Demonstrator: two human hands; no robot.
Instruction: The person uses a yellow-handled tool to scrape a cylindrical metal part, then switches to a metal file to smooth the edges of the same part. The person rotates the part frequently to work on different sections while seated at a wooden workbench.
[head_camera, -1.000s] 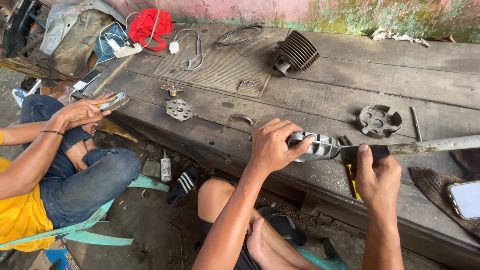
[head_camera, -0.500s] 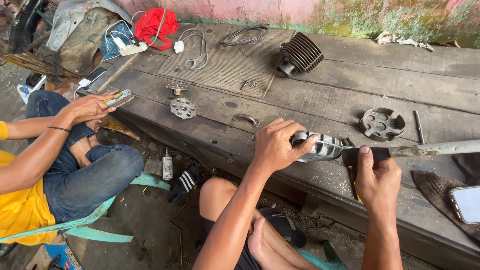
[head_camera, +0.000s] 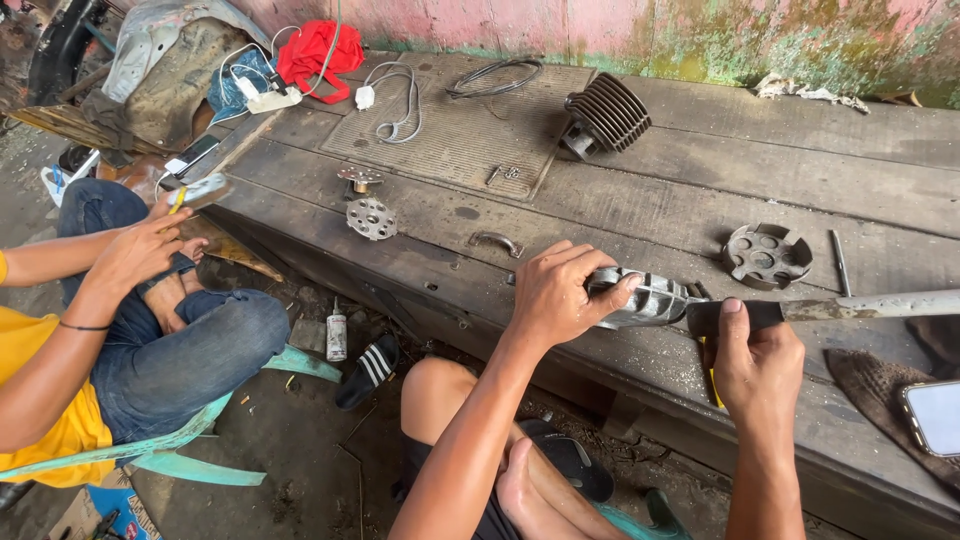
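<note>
I see soft, even daylight with no harsh glare; only faint shadows sit under the tabletop (head_camera: 700, 190) edge. Focus is sharp at centre, while my wide lens bends and slightly smears the corners.

Bench (head_camera: 800, 180): I see rough, weathered grey wood, matt and stained, planks cracked along the near edge.
Ribbed part (head_camera: 650, 300): under my left hand (head_camera: 555, 295), bare cast metal, dull silver with a slight sheen.
File (head_camera: 860, 307): my right hand (head_camera: 755, 365) grips its dark matt handle; the blade looks grey, rusty metal.
Finned cylinder (head_camera: 605, 115): near the far edge, dark matt metal.
Slotted disc (head_camera: 766, 255): dull, grimy metal.
Mat (head_camera: 450, 140): ribbed, dusty, matt.
Red bag (head_camera: 320, 50): at the far left corner, soft cloth.
</note>
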